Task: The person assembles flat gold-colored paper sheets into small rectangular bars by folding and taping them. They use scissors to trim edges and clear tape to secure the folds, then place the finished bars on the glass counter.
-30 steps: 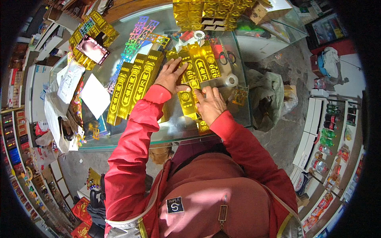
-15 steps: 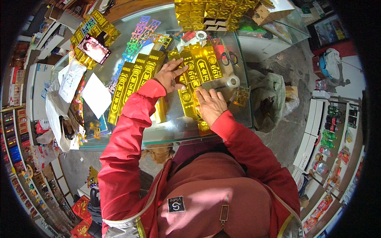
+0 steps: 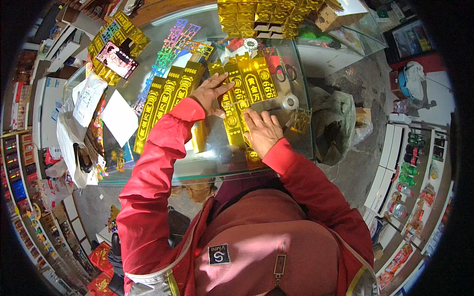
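A shiny gold printed card sheet (image 3: pixel 253 87) with creases and flaps lies on the glass counter, partly folded. My left hand (image 3: pixel 213 93) lies on its left edge, fingers spread over the card and thumb toward the near side. On the near part of the card rests my right hand (image 3: pixel 263 129), with its fingers stretched out flat. Neither hand grips anything. What lies under my palms is hidden. To the left of my left hand stand several long gold folded boxes (image 3: pixel 170 91) side by side, partly behind my sleeve.
Scissors (image 3: pixel 286 73) and a tape roll (image 3: pixel 290 102) lie right of the card; another tape roll (image 3: pixel 251 44) lies beyond it. A gold stack (image 3: pixel 266 15) stands at the back. A lit phone (image 3: pixel 117 60) leans at the left, near a white sheet (image 3: pixel 120 117). Glass counter edge (image 3: pixel 222 176) runs nearest me.
Both hands stay almost in place on the card. My left thumb has shifted slightly and my left forearm has moved a little outward. The phone's picture has changed.
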`<state>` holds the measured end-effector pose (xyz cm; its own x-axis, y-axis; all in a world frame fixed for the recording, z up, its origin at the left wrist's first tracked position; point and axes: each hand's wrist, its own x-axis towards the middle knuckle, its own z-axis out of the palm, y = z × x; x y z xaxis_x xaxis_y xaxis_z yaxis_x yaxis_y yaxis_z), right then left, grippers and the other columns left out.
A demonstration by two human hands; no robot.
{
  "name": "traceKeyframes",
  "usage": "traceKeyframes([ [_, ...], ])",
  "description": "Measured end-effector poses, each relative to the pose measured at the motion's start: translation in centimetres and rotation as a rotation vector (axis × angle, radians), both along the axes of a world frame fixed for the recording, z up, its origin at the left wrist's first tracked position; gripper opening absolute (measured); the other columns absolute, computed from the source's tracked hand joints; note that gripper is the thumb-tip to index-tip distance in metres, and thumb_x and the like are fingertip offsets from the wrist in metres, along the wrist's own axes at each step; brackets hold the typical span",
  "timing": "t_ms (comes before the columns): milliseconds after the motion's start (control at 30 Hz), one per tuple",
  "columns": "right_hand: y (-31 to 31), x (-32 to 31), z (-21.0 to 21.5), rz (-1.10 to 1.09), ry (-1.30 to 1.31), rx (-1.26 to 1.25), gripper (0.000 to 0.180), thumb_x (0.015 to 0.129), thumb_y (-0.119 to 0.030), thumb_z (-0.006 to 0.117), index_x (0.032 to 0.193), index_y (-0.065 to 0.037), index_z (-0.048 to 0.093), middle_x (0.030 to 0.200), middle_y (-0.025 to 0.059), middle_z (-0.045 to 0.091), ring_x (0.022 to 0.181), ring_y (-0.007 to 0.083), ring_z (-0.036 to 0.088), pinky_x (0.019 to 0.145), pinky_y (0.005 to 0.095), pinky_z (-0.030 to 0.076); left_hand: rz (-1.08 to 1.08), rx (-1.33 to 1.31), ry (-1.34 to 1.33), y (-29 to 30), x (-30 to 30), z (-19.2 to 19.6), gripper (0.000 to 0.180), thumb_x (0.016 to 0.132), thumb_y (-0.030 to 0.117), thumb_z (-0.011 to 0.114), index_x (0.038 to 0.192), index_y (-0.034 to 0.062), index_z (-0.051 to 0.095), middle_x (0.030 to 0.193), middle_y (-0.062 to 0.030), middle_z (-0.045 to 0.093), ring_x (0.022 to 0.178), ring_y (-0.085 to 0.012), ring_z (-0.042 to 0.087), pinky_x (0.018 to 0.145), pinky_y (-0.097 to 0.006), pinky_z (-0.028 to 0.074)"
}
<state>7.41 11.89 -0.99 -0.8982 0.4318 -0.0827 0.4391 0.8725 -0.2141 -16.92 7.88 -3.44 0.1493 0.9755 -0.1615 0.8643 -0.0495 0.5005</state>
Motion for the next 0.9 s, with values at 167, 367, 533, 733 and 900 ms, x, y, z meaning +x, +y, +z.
traceKeyframes([
  [167, 0.0, 0.0, 0.1, -0.009, 0.016, -0.010, 0.050, 0.080, -0.025, 0.061, 0.124, -0.003, 0.051, 0.128, 0.0039, 0.045, 0.102, 0.0234, 0.044, 0.084, 0.0363, 0.037, 0.004, 0.006, -0.006, -0.1, 0.0, -0.1, 0.104, 0.054, 0.029, 0.084, 0.143, 0.0213, 0.031, 0.150, -0.0110, 0.019, 0.138, -0.0356, 0.017, 0.111, -0.042, 0.024],
  [367, -0.4, -0.1, -0.5, -0.033, 0.024, -0.005, 0.050, 0.078, -0.022, 0.062, 0.123, -0.003, 0.051, 0.128, 0.0035, 0.045, 0.103, 0.0243, 0.045, 0.084, 0.0362, 0.038, -0.002, 0.015, 0.001, 0.0, 0.0, -0.3, 0.104, 0.054, 0.029, 0.084, 0.143, 0.0211, 0.031, 0.150, -0.0114, 0.019, 0.137, -0.0364, 0.018, 0.111, -0.043, 0.024],
  [533, -0.7, -0.1, -1.3, -0.056, 0.068, 0.005, 0.049, 0.078, -0.021, 0.061, 0.122, -0.002, 0.051, 0.129, 0.0040, 0.045, 0.103, 0.0252, 0.045, 0.085, 0.0369, 0.040, 0.003, 0.020, 0.011, -0.1, 0.1, -0.1, 0.104, 0.053, 0.029, 0.085, 0.142, 0.0206, 0.032, 0.150, -0.0117, 0.020, 0.137, -0.0363, 0.020, 0.111, -0.043, 0.024],
  [733, -0.9, -0.1, -1.9, -0.069, 0.091, 0.033, 0.049, 0.078, -0.019, 0.061, 0.122, -0.001, 0.051, 0.131, 0.0053, 0.044, 0.104, 0.0260, 0.046, 0.086, 0.0366, 0.040, 0.021, 0.031, 0.003, -0.2, 0.3, 0.2, 0.103, 0.052, 0.026, 0.085, 0.141, 0.0208, 0.034, 0.150, -0.0109, 0.021, 0.136, -0.0353, 0.022, 0.111, -0.042, 0.024],
  [900, -1.1, -0.2, -2.0, -0.079, 0.093, 0.016, 0.049, 0.077, -0.016, 0.061, 0.122, 0.000, 0.050, 0.132, 0.0077, 0.043, 0.103, 0.0273, 0.046, 0.087, 0.0368, 0.041, 0.000, 0.010, 0.010, -0.1, 0.1, 0.1, 0.104, 0.053, 0.029, 0.084, 0.142, 0.0206, 0.031, 0.150, -0.0116, 0.019, 0.137, -0.0362, 0.019, 0.111, -0.043, 0.025],
])
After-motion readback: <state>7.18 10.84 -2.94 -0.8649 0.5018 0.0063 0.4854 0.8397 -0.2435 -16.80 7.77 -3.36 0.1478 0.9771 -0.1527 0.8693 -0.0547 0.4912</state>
